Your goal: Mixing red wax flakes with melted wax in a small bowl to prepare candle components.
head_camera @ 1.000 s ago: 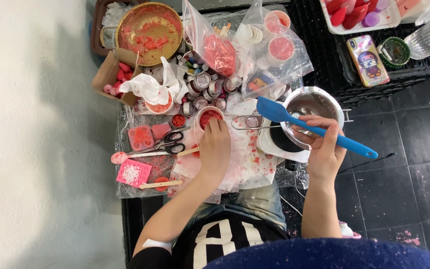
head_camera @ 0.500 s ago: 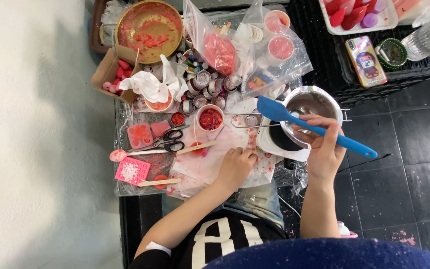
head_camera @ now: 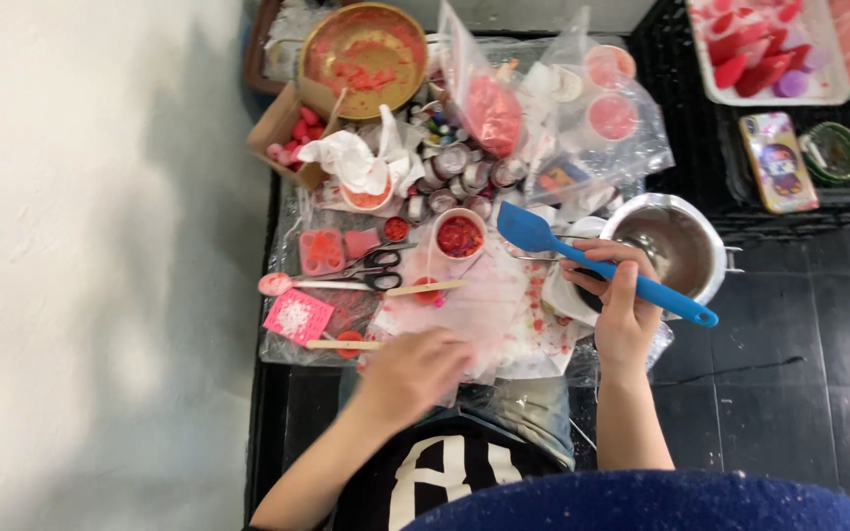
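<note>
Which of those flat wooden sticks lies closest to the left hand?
The lower wooden stick, beside the pink square, just left of the left hand; the other stick lies farther up.

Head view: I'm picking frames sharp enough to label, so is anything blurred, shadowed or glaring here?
Head view: the left hand is smeared by motion blur, its fingers indistinct; the right hand and its blue spatula are sharp; soft shadows fall on the pale wall at left; mild glare sits on the clear plastic bags; the dark blue shape at the bottom edge is out of focus.
</note>
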